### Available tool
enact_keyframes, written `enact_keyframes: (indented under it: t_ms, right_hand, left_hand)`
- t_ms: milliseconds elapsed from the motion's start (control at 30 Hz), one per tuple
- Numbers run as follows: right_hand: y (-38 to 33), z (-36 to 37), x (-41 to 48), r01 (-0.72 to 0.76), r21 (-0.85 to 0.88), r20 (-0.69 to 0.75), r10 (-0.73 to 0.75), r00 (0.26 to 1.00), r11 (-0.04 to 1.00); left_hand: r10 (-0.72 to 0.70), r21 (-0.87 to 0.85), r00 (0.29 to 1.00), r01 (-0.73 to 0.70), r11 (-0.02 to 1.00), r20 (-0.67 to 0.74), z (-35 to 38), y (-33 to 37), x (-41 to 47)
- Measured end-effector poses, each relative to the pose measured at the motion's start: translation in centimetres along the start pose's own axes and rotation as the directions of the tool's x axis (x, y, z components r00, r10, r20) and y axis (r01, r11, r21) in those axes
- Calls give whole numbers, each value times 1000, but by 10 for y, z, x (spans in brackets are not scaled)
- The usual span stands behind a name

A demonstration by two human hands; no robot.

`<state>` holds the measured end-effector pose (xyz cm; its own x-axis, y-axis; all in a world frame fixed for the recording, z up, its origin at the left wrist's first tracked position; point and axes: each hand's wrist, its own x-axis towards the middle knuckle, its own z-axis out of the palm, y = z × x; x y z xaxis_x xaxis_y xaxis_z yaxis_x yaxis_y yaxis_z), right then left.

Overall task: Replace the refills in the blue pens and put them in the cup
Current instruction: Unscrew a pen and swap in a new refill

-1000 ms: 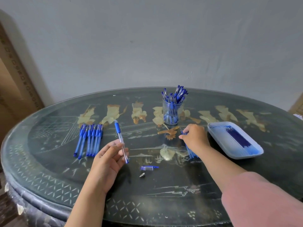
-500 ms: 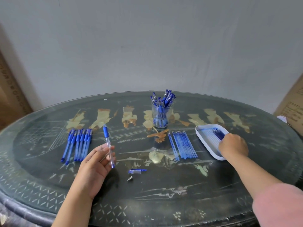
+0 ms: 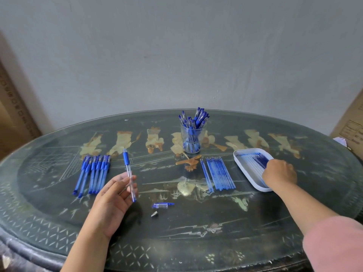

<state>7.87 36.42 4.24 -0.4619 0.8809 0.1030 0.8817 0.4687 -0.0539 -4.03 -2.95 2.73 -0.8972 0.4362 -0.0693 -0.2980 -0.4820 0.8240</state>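
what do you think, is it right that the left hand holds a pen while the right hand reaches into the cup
Not quite. The right hand is at the white tray, not the cup, which stands further back, apart from it. The left hand does hold a pen. The head view shows this.

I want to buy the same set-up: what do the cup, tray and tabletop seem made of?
Cup: clear and glossy, pens show through its wall; glass or hard plastic, hard to tell. Tray: white, smooth, rounded moulded rim; likely plastic. Tabletop: dark, with pale inlaid-looking figures under a glossy sheet, probably glass, judging by its reflections.
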Motion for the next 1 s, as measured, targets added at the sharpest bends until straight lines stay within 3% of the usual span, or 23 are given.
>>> enact_keyframes:
  t_ms: [133,267,333,433,533,567,733,1000]
  right_hand:
    - [-7,-5,-5,34,351,-108,4,994,936]
    - [-29,-29,-40,250,668,-202,-153,967,701]
    - [-50,-46,-70,291,783,-184,-242,953,549]
    - [-84,-70,-122,199,951,-102,-364,926,238]
    - [-118,-91,-168,-87,989,8,-540,841,-122]
    - [-129,-97,-180,-168,967,23,-586,810,-194]
    - [-163,-121,-205,-215,941,-10,-656,755,-261]
    - [-172,-124,-206,-152,975,4,-675,738,-161]
  left_hand:
    - [63,47,998,-63,997,-12,6,3,-5]
    - [120,19,992,-120,993,-37,11,3,-15]
    - [129,8,991,-129,992,-36,11,5,-22]
    - [102,27,994,-101,995,-26,6,8,-34]
    - [59,53,998,-59,997,-10,-2,7,-41]
    - [52,57,999,-52,997,-5,-4,6,-43]
    - [52,79,998,-54,995,21,-5,5,-44]
    - [75,58,997,-76,995,29,-5,5,-45]
